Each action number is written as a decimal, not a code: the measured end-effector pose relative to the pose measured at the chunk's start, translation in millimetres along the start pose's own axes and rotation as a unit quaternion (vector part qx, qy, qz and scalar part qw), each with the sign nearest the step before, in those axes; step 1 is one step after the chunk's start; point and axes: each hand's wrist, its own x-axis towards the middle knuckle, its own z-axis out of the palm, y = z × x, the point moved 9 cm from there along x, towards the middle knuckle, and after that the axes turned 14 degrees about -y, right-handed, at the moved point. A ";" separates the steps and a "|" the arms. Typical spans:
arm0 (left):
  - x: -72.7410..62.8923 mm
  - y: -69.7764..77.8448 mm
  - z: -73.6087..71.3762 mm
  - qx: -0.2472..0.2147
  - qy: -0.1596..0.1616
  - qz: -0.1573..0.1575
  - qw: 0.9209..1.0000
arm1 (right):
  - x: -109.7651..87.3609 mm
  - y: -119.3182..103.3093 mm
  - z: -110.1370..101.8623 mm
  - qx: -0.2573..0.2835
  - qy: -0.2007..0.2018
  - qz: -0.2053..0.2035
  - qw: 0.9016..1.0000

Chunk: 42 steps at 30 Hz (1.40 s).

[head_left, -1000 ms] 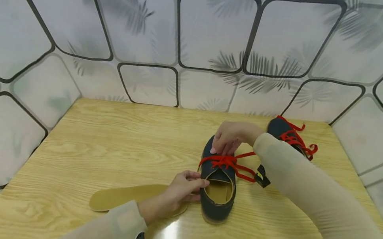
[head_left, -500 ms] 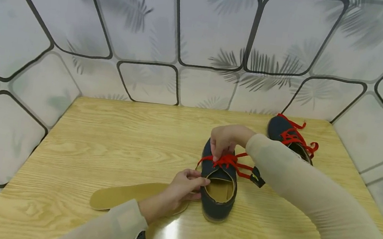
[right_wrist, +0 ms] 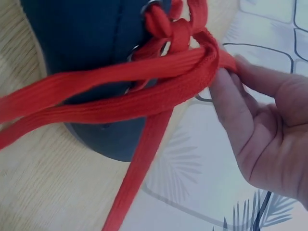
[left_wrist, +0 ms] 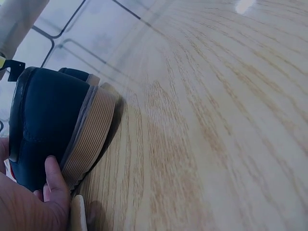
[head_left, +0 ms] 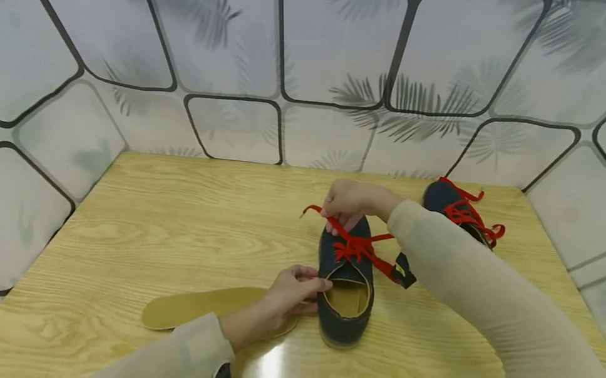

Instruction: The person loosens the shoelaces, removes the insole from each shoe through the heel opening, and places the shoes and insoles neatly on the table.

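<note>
A dark blue shoe (head_left: 341,331) with red laces stands on the wooden table, toe pointing away. My left hand (head_left: 290,294) grips its left side, thumb over the opening's edge and fingers outside. In the left wrist view, this hand (left_wrist: 36,202) lies along the blue upper (left_wrist: 53,115), just above the ribbed tan sole (left_wrist: 91,134). Over the toe, my right hand (head_left: 348,204) pinches one end of the red shoelace (head_left: 358,246), which is tied in a bow. Up close in the right wrist view, the thumb and fingers of that hand (right_wrist: 264,125) hold the lace (right_wrist: 125,70).
A tan insole (head_left: 192,308) lies on the table (head_left: 190,225), partly under my left forearm. Another dark blue shoe (head_left: 441,196) with red laces stands at the back right, partly behind my right sleeve. A patterned cloth (head_left: 343,43) rises behind the table.
My right hand has taken hold of the lace end and drawn it up and to the left, away from the shoe. The left hand stays on the shoe's side.
</note>
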 end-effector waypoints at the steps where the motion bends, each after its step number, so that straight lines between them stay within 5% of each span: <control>1: 0.3 -0.2 0.0 -0.001 0.000 0.000 1.000 | -0.8 -1.4 -2.8 0.014 0.012 -0.006 1.000; 12: -0.4 -0.2 -1.3 -0.010 -0.002 0.004 1.000 | -16.1 -19.4 -40.0 0.167 0.131 -0.067 0.975; 23: -0.1 0.1 -3.3 -0.005 -0.005 0.009 1.000 | -51.2 -35.4 -75.5 0.297 0.200 -0.137 0.923; 28: -0.1 1.2 -4.0 -0.005 -0.005 0.008 1.000 | -62.9 -23.5 -91.1 0.423 0.216 -0.163 0.865; 38: -0.1 1.0 -4.5 -0.005 0.002 0.007 1.000 | -89.0 20.4 -115.9 0.642 0.258 -0.177 0.700; 42: -0.6 2.2 -4.3 -0.002 0.002 0.009 1.000 | -96.4 44.2 -126.2 0.689 0.274 -0.166 0.651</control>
